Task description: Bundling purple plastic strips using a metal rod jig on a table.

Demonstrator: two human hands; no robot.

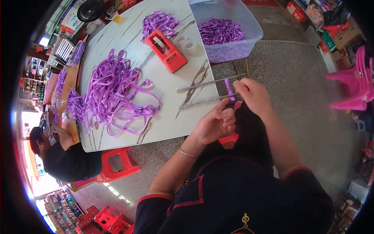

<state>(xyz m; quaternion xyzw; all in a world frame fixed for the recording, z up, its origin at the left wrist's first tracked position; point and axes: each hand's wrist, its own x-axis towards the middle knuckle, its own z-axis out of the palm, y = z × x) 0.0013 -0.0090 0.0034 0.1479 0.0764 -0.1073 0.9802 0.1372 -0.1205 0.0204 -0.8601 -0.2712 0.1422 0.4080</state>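
Ribbon, a short purple strip (229,89), stands pinched upright in the right hand (255,95), whose fingers are closed around its lower end just off the near edge of the bench (163,124). The left hand (216,124) sits just below and beside it, fingers loosely curled, thumb reaching up toward the strip; whether it actually touches the ribbon I cannot tell. A thin bracelet (188,153) circles that wrist. On the bench lies a big tangled heap of purple ribbon (113,93), a smaller bunch (159,21) farther back, a red tape dispenser (165,50) between them, and two clear tape rolls (186,43) beside the dispenser. A clear plastic tub (243,19) at the far corner holds finished purple pieces. Another person in dark clothes (64,156) sits at the left end.
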